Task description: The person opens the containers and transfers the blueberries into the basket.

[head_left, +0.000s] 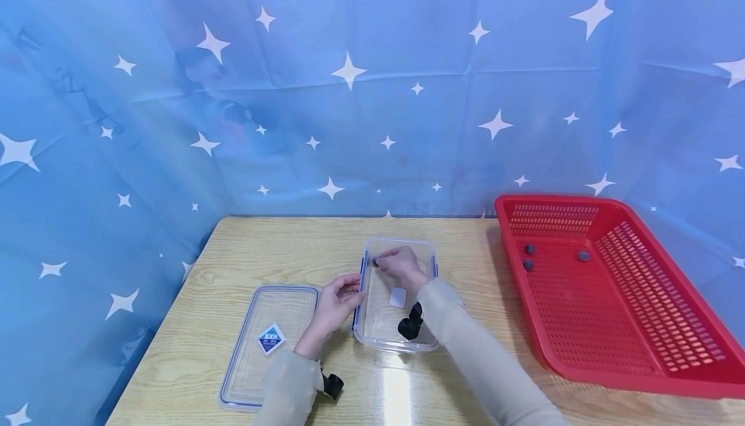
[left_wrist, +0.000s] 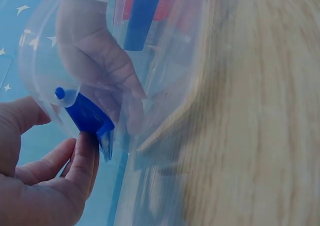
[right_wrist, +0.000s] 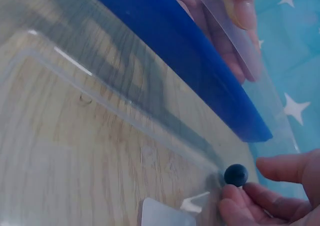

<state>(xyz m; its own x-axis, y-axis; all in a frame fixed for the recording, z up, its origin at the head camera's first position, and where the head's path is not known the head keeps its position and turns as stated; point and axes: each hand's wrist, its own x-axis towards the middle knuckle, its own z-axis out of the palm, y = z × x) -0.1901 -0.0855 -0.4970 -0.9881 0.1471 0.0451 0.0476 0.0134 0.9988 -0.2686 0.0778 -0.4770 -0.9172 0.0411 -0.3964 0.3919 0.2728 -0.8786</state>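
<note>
A clear plastic box (head_left: 384, 339) with blue latches stands on the table, its top uncovered. At its left wall my left hand (head_left: 335, 303) grips the rim, thumb on one side and fingers on the other, beside a blue latch (left_wrist: 90, 116). My right hand (head_left: 401, 264) reaches inside toward the far left corner. There, a small dark blue ball (right_wrist: 236, 175) sits at its fingertips; in the right wrist view the thumb stands apart from it while the other fingers touch or nearly touch it. A white square packet (head_left: 398, 297) lies on the box's floor.
Left of the box lies its clear lid (head_left: 241, 374) with a blue edge and label. A red basket (head_left: 582, 342) on the right holds several dark balls (head_left: 584, 256). Behind the wooden table (head_left: 192, 348) hangs a blue curtain (head_left: 407, 122) with white stars.
</note>
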